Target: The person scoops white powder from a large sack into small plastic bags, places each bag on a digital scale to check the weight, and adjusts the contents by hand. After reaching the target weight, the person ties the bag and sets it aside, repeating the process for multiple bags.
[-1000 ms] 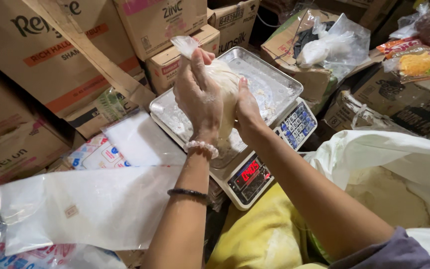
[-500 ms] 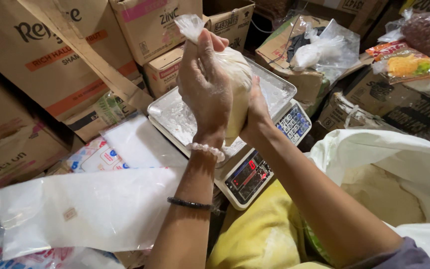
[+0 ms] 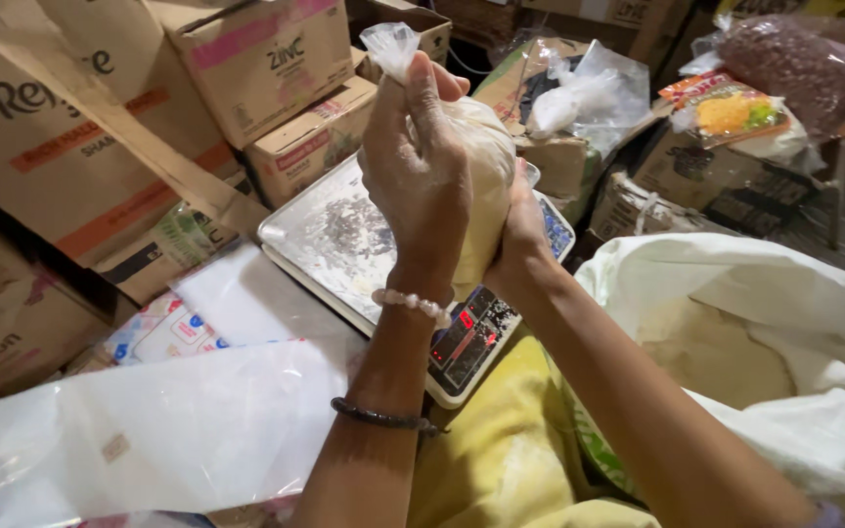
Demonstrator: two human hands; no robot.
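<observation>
Head view: since the earlier frames the bag [image 3: 476, 166] has come up off the scale tray [image 3: 334, 240]; a second ago it sat low on the tray, now it is held in the air above the tray's right part. Bag is clear thin plastic, packed full with a pale cream powder, rounded and bulging, its loose top twisted into a crinkled tuft that sticks out above the fist. Left hand [image 3: 418, 176] is closed tight around the neck of the bag, fingers curled over the gathered plastic, back of the hand dusted white; a pearl bracelet [image 3: 411, 304] at the wrist, a dark bracelet [image 3: 379, 418] further down the forearm. Right hand [image 3: 522, 230] is cupped against the bag's lower right side, mostly hidden behind it, gripping from below. Tray shows grey smears and powder dust. Scale's red display [image 3: 464, 332] sits near the left wrist. Large open white sack [image 3: 784, 342] of the same pale powder lies right. Cardboard boxes [image 3: 256, 59] stacked far left; flat plastic bags [image 3: 149, 430] near left.
</observation>
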